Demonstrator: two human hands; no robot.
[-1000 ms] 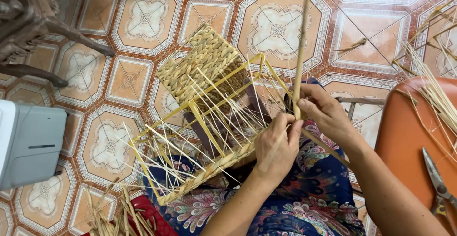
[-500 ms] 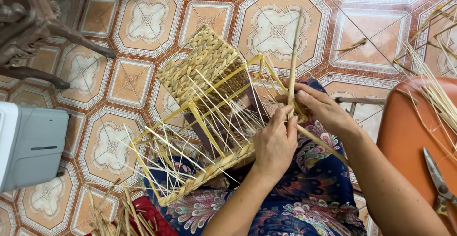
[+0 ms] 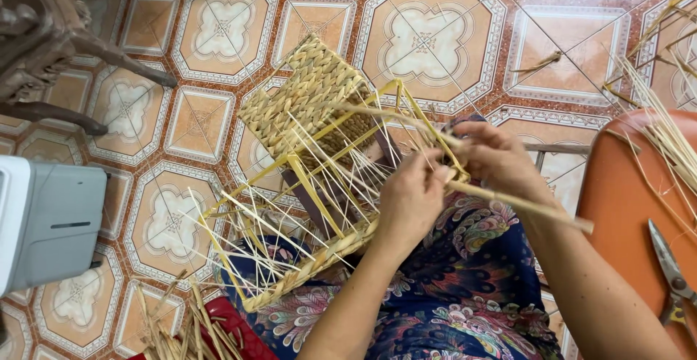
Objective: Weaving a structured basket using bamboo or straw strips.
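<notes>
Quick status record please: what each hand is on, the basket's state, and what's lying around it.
left hand: pinching a straw strand at the frame
right hand: gripping the same strand
basket: yellow wire frame on the lap, tilted, one end woven, loose spokes sticking out
scissors: on the orange stool, right
loose straw: piled on the floor, lower left
grey box: far left

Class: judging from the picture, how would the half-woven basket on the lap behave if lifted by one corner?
The half-woven basket probably stays rigid, given its yellow frame. It looks light, mostly open. Its loose straw spokes would likely flop and snag.
</notes>
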